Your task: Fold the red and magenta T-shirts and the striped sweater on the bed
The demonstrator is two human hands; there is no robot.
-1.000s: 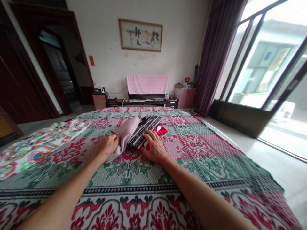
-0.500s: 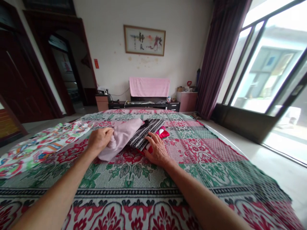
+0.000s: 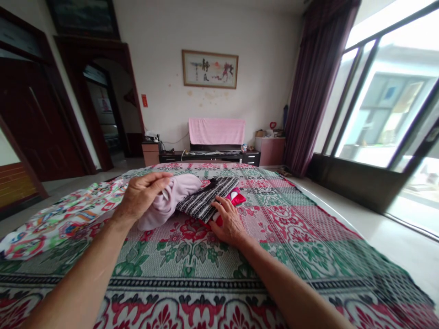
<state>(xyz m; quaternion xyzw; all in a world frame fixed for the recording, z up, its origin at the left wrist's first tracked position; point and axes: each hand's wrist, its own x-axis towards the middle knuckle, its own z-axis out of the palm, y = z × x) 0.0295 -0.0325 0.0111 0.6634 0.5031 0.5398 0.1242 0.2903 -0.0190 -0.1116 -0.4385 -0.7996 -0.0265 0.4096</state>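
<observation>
At frame centre on the bed [image 3: 295, 228], the left hand [image 3: 142, 197] pinches the pink cloth [image 3: 178, 194]; the right hand [image 3: 230, 222] presses spread on the striped cloth [image 3: 207, 200]. A hard tug could drag the pile askew.

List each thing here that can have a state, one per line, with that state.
left hand: closed, pinching the pink garment.
pink garment: bunched, one end lifted off the bedspread.
right hand: open, flat on the striped cloth edge.
striped cloth: folded, lying on the bedspread.
red cloth: mostly covered by the striped cloth.
curtain: drawn aside.
</observation>
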